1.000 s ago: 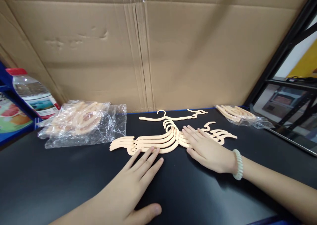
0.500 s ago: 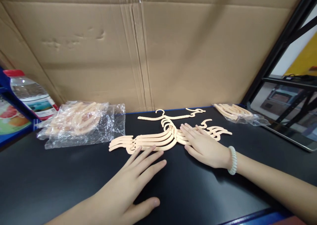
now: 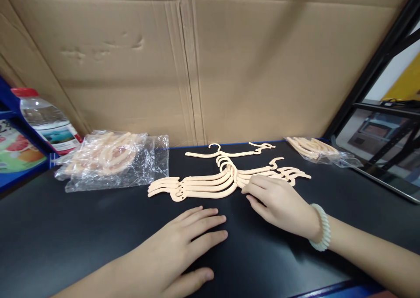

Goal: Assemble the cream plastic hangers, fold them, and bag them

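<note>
Several cream-coloured plastic hangers (image 3: pixel 206 188) lie overlapped on the black tabletop, hooks gathered at the middle and arm ends folded. Behind them a single hanger (image 3: pixel 236 154) of the same kind lies apart. My left hand (image 3: pixel 183 241) is palm down in front of the pile, fingers spread, holding nothing. At the right front edge of the pile is my right hand (image 3: pixel 278 204), its fingers bent in towards the thumb and covering part of the hangers. Whether anything is pinched there is hidden. A pale coiled band (image 3: pixel 323 228) circles the right wrist.
A clear plastic bag of hangers (image 3: pixel 111 162) lies at the left, a smaller bagged bundle (image 3: pixel 311 149) at the back right. A red-capped bottle (image 3: pixel 49 123) stands at far left. Cardboard (image 3: pixel 262 70) walls off the back. A black metal frame (image 3: pixel 367 70) borders the right.
My right hand has gone from lying flat on the hangers to curled fingers at their front edge. My left hand has drawn back slightly from the pile. The view has shifted a little.
</note>
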Demonstrator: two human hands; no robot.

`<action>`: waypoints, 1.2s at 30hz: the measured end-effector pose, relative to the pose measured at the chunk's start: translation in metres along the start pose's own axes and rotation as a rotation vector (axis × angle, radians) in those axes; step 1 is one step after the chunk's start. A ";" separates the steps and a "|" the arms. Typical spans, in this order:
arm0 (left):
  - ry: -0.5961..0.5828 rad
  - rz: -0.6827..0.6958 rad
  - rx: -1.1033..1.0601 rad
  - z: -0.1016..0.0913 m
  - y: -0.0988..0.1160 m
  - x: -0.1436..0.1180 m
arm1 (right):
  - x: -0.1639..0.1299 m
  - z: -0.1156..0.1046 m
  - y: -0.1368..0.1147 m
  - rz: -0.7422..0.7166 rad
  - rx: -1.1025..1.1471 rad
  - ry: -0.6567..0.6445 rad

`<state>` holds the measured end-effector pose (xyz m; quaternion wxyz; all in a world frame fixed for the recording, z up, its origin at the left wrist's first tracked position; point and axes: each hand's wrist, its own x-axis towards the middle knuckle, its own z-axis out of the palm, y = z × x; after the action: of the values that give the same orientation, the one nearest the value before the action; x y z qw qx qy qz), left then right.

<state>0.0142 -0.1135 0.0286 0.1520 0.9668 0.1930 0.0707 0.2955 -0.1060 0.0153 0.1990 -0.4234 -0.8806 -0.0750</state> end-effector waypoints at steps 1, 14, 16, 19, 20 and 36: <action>-0.011 -0.002 0.009 0.000 0.000 0.000 | 0.000 0.001 0.001 0.002 -0.028 -0.004; -0.008 -0.012 0.006 -0.002 0.004 0.002 | 0.000 0.005 0.007 0.037 -0.048 -0.030; 0.004 -0.014 0.004 -0.003 0.004 0.002 | 0.000 0.005 0.006 0.041 -0.042 -0.036; 0.000 -0.020 0.019 -0.004 0.005 0.002 | 0.001 0.002 0.007 0.051 0.015 -0.008; -0.008 -0.024 0.030 -0.004 0.005 0.002 | 0.002 -0.001 0.010 0.060 0.043 0.003; 0.043 -0.004 0.022 0.000 0.001 -0.003 | -0.191 -0.108 0.235 1.312 -0.089 0.329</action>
<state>0.0117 -0.1153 0.0282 0.1375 0.9662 0.1988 0.0890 0.6162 -0.1270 0.0262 0.3173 -0.8610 -0.3957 -0.0383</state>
